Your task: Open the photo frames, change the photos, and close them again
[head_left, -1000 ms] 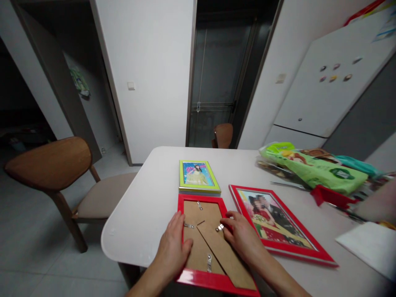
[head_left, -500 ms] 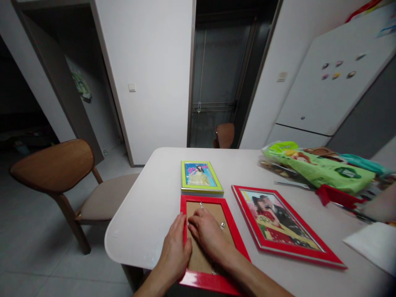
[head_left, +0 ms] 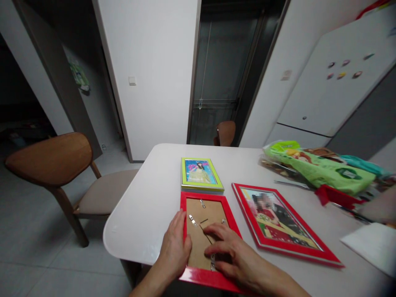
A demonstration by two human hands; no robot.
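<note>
A red photo frame (head_left: 204,276) lies face down at the table's near edge, its brown backing board (head_left: 197,247) showing. My left hand (head_left: 173,247) holds the frame's left side, thumb on the inner edge and fingers along the outside. My right hand (head_left: 238,251) is over the lower right of the board, fingers bent and apart, close to the bottom metal clip (head_left: 213,262). Other small clips show at the top (head_left: 202,203), left (head_left: 192,220) and right, the last partly behind my fingers. A slit with a stand flap marks the board's middle.
Beyond it lies a yellow-green framed picture (head_left: 201,171). Another red framed photo (head_left: 284,222) lies face up to the right. A green package (head_left: 324,165), a red plastic piece (head_left: 335,198) and white paper (head_left: 369,243) are farther right. A wooden chair (head_left: 52,159) stands left.
My right hand has moved from the left clip down and right toward the bottom clip, uncovering the left clip and the middle of the board. My left hand stays on the frame's side.
</note>
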